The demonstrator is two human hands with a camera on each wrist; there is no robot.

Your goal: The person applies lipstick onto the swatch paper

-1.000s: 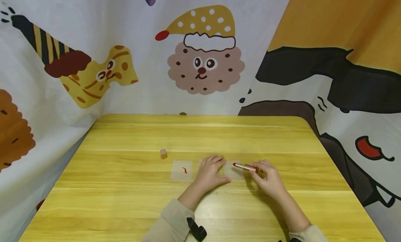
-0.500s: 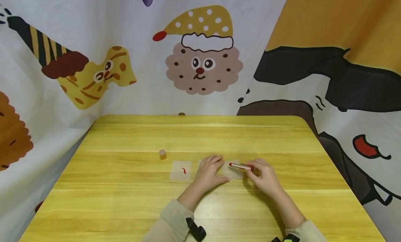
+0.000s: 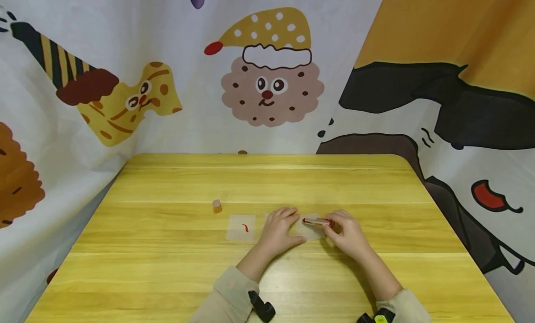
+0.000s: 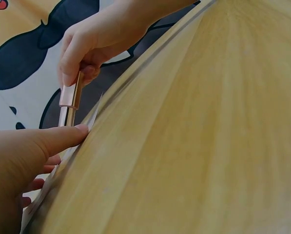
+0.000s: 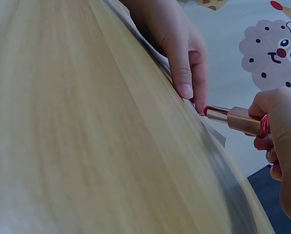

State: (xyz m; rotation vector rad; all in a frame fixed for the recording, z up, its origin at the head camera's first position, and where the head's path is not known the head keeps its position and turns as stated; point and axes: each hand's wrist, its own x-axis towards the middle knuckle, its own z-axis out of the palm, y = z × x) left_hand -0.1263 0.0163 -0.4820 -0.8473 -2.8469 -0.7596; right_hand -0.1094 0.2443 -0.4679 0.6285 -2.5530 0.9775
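My right hand [image 3: 347, 232] grips an uncapped red lipstick [image 5: 238, 120] in a rose-gold tube, its red tip pointing left. The tip is at the upper left part of a thin, pale square of paper [image 3: 311, 233]; whether it touches the sheet I cannot tell. Spread over that sheet's left side, my left hand [image 3: 279, 232] presses it against the table with thumb and fingers. To the left of this hand lies another pale square of paper [image 3: 235, 228], bearing a short red stroke [image 3: 245, 227].
A small pinkish-brown cap-like piece [image 3: 217, 206] stands behind the left paper. The wooden table [image 3: 167, 267] reaches back to a curtain [image 3: 184, 128] printed with cartoon figures. A black wrist device [image 3: 262, 307] sits on the left sleeve.
My right hand has brought the lipstick leftward and lower, its tip closer to my left hand. The left hand stays in place on the paper.
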